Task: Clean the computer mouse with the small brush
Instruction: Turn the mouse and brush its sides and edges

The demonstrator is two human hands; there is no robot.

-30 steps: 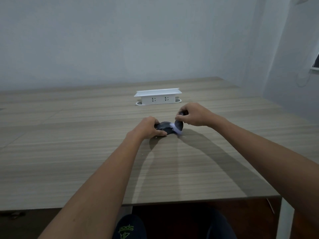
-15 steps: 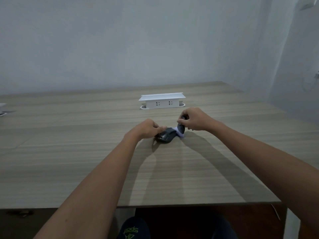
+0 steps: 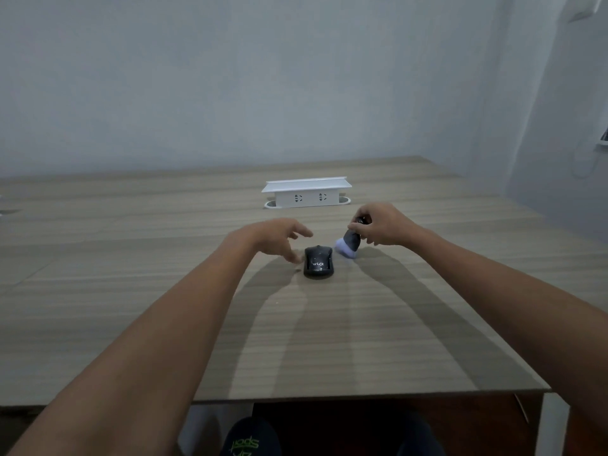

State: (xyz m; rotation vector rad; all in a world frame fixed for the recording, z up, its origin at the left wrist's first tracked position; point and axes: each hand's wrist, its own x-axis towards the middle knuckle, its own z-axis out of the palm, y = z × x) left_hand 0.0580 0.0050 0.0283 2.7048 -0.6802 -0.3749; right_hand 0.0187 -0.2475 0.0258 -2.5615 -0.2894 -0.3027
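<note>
A black computer mouse (image 3: 318, 261) with white lettering lies flat on the wooden table (image 3: 164, 291), free of both hands. My left hand (image 3: 276, 240) hovers just left of it, fingers spread and holding nothing. My right hand (image 3: 381, 225) grips the dark handle of the small brush (image 3: 349, 245). The brush's pale bristles point down-left, just right of the mouse and apart from it.
A white socket box (image 3: 306, 192) stands on the table behind the hands. The table's near edge runs across the bottom, with a white leg at the lower right. Grey walls close the back and right side.
My left hand has let go of the mouse and opened, leaving it flat on the table. The brush has lifted off the mouse and moved right.
</note>
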